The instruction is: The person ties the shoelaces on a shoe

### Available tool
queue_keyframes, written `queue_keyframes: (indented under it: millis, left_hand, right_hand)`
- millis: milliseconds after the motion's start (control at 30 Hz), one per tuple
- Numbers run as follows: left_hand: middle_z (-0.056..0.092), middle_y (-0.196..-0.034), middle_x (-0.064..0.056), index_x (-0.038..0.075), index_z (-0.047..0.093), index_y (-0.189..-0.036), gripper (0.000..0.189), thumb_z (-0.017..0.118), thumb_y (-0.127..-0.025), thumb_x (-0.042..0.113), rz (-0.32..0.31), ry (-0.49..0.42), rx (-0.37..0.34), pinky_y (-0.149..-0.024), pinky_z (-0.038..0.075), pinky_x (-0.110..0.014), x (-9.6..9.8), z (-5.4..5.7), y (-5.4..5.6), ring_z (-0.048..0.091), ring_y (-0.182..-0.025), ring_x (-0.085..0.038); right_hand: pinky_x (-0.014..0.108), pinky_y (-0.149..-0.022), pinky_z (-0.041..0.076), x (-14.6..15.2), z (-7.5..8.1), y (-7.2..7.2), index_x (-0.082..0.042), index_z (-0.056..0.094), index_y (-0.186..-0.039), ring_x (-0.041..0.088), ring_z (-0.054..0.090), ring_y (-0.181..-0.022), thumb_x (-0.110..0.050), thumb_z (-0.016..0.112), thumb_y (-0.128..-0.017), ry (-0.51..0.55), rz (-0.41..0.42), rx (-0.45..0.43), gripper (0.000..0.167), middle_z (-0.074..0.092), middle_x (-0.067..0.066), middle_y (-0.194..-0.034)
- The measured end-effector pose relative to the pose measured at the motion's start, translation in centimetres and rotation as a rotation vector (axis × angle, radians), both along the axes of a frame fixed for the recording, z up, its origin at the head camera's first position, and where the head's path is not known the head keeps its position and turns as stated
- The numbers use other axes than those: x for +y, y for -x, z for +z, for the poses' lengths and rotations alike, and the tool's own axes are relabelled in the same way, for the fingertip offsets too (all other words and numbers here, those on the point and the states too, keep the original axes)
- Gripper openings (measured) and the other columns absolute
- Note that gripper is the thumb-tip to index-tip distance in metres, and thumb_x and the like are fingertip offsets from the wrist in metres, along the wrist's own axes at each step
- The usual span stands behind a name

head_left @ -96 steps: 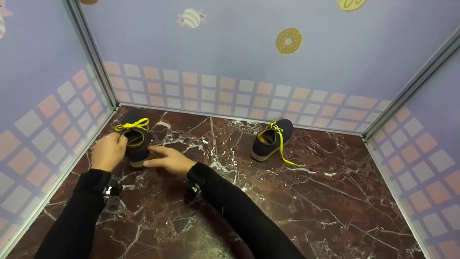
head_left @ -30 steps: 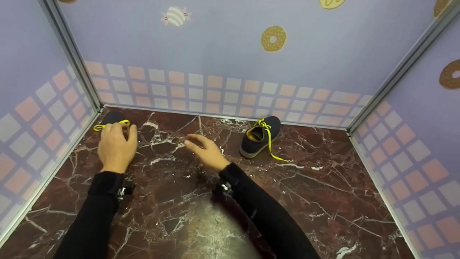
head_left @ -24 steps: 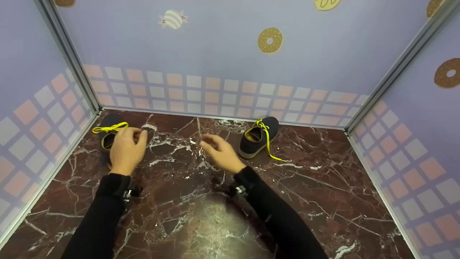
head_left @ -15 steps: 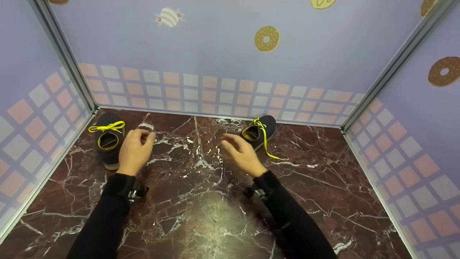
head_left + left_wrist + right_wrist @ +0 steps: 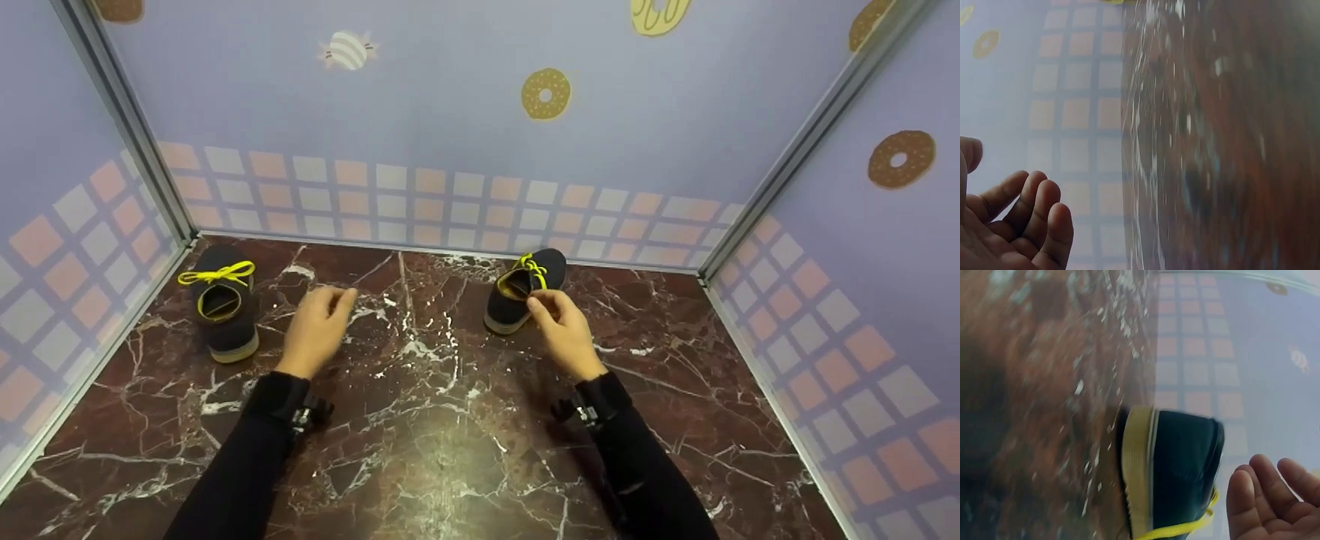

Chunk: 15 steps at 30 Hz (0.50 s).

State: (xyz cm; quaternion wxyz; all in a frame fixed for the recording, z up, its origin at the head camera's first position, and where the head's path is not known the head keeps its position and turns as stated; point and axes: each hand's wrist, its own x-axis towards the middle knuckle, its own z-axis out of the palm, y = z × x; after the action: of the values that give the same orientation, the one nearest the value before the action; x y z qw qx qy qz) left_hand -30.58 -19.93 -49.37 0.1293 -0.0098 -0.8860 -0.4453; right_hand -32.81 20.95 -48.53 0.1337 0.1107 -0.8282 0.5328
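Observation:
A dark shoe [image 5: 229,330] with yellow laces [image 5: 217,274] tied in a bow stands at the left by the wall. Another dark shoe [image 5: 508,309], its yellow laces [image 5: 534,271] looser, stands right of the middle. My left hand [image 5: 315,334], fingers loosely bent and holding nothing, hovers between the two, nearer the bowed shoe. Close beside the second shoe is my right hand [image 5: 564,334]; its fingers [image 5: 1241,498] are relaxed and apart from the shoe's side in the right wrist view. That hand covers part of the hanging lace in the head view.
Both shoes stand on a dark red marble-patterned floor [image 5: 420,450]. Lilac panels enclose it: a back wall [image 5: 442,112], a left wall [image 5: 45,150] and a right wall [image 5: 885,247], joined by grey metal corner posts [image 5: 810,142].
My left hand has drawn away from the bowed shoe, toward the right. The right hand has moved from that shoe across to the other one. The head view has turned slightly right.

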Motion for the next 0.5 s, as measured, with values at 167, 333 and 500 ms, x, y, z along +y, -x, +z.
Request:
queue_keyframes:
  millis: [167, 333, 500]
  left_hand:
    - [0.066, -0.137, -0.024, 0.000, 0.065, -0.137, 0.056, 0.045, -0.119, 0.050, -0.082, -0.006, -0.059, -0.113, 0.049, -0.064, 2.8, -1.1, 0.3, 0.063, -0.128, -0.044]
    - [0.070, -0.128, -0.017, 0.005, 0.069, -0.132, 0.045, 0.052, -0.118, 0.044, -0.134, -0.042, -0.054, -0.109, 0.053, -0.060, 6.0, -1.7, 0.4, 0.067, -0.121, -0.038]
    - [0.073, -0.126, -0.014, 0.008, 0.072, -0.133, 0.041, 0.054, -0.118, 0.041, -0.180, -0.054, -0.022, -0.109, 0.053, -0.059, 8.7, -1.6, 0.9, 0.069, -0.119, -0.036]
  right_hand:
    - [0.030, -0.079, 0.054, 0.5, -0.7, 0.6, -0.001, 0.074, -0.128, 0.019, 0.066, -0.090, -0.027, 0.069, -0.113, -0.016, -0.048, -0.005, 0.031, 0.075, 0.010, -0.107]
    - [0.026, -0.072, 0.055, 0.3, -1.4, 1.2, 0.000, 0.076, -0.121, 0.022, 0.067, -0.084, -0.027, 0.069, -0.113, 0.015, -0.093, -0.056, 0.029, 0.073, 0.009, -0.097]
    - [0.025, -0.068, 0.055, -0.1, -1.9, 1.9, 0.002, 0.077, -0.115, 0.040, 0.072, -0.090, -0.032, 0.070, -0.112, 0.031, -0.134, -0.100, 0.034, 0.076, 0.014, -0.098]
